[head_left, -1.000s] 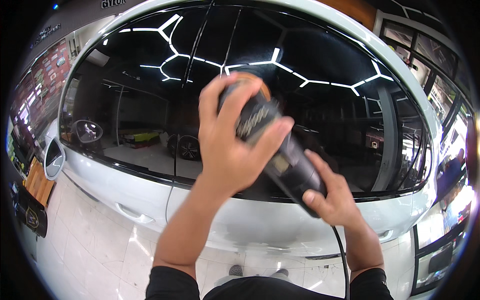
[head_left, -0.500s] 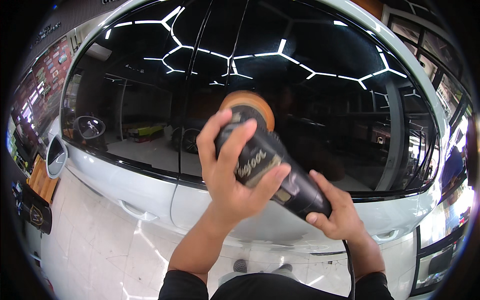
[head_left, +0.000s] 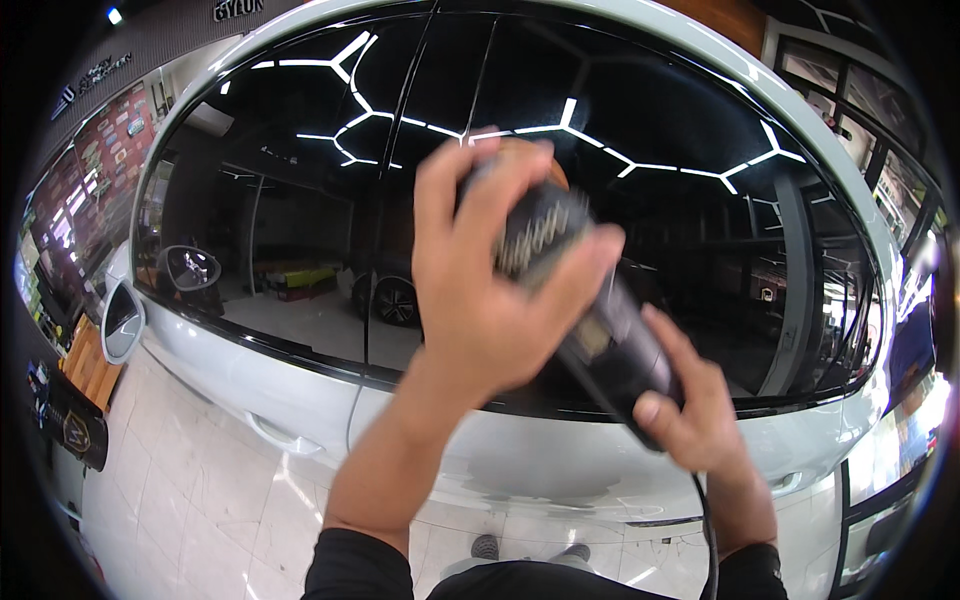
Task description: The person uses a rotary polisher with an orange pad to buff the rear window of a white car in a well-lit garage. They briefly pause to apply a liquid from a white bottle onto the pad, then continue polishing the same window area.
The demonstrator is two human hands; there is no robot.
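Note:
A black corded car polisher [head_left: 625,340] slants across the middle of the view, somewhat blurred by motion. Its orange pad [head_left: 540,158] lies at the dark side window [head_left: 690,260] of a white car, mostly hidden behind my fingers. My left hand [head_left: 500,290] wraps over the polisher's head, fingers forward and thumb on the near side. At the rear of the body, my right hand [head_left: 690,410] grips the handle end. From there a black cord [head_left: 708,520] hangs down beside my right forearm.
White door panels [head_left: 540,450] with a door handle [head_left: 285,435] lie below the window. The side mirror [head_left: 124,320] sticks out at the left. A black bag-like item [head_left: 75,425] and a wooden piece [head_left: 88,352] stand beyond it. Shelving [head_left: 880,520] is at the right.
The polisher and both hands have moved up the window and slightly right. The pad is now farther from the lower window edge and more covered by my left hand.

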